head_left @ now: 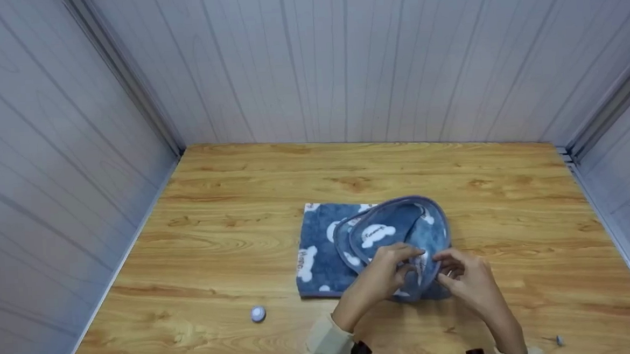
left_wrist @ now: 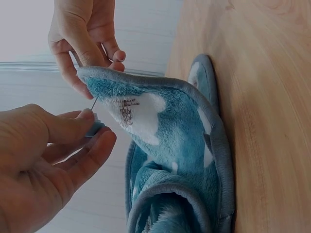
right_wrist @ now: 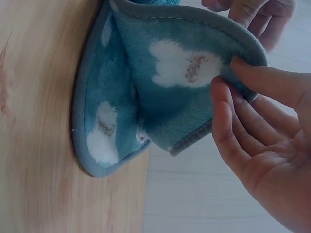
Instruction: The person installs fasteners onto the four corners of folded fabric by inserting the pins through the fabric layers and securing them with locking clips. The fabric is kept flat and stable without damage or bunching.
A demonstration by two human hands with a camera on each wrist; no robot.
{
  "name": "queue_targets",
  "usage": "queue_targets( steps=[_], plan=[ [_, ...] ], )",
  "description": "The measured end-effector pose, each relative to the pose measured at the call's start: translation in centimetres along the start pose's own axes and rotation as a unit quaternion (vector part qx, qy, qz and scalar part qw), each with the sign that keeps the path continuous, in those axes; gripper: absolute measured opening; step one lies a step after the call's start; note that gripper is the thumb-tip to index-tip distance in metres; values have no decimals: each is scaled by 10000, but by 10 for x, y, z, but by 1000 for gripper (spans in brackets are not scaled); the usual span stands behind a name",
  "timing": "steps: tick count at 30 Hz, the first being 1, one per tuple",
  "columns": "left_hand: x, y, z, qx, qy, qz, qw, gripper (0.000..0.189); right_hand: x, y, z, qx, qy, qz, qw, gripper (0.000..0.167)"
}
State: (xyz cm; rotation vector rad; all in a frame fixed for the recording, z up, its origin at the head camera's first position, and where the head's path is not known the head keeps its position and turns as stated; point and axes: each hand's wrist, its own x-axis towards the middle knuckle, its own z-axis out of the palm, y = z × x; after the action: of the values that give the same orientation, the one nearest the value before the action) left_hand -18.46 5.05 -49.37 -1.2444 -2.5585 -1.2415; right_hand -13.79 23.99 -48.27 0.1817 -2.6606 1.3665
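Observation:
A blue fleece blanket (head_left: 327,252) with white bear-like patches and grey edging lies folded on the table, its right part lifted in loose folds. My left hand (left_wrist: 53,145) pinches a pin by its blue head (left_wrist: 95,128) between thumb and fingers. The pin's thin needle (left_wrist: 94,103) points up at the blanket's raised edge; whether its tip is in the cloth is hidden. My right hand (right_wrist: 272,126) pinches the lifted blanket edge at its right side. A smooth bluish bit (right_wrist: 229,75) shows by the right thumb; I cannot tell what it is.
On the wooden table (head_left: 230,203), a small round pale cap (head_left: 258,314) lies left of the blanket. Another pin (head_left: 559,340) with a round head lies at the front right. Panelled walls (head_left: 314,63) enclose the table at the back and both sides.

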Motion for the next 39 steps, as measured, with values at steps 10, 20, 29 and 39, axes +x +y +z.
queue_targets(
  steps=[10,20,29,39],
  plan=[
    [1,2,1,151,108,-2,9998,30,-1,-1,3,61,137,-98,9998,32],
    [1,4,6,-74,354,24,9993,24,0,-1,4,100,149,-35,9998,33],
    [-4,8,12,-88,202,-230,9995,24,0,0,6,183,212,68,9996,33],
    [-9,8,14,79,506,-329,9981,13,2,10,-4,57,-995,291,9946,57]
  ],
)
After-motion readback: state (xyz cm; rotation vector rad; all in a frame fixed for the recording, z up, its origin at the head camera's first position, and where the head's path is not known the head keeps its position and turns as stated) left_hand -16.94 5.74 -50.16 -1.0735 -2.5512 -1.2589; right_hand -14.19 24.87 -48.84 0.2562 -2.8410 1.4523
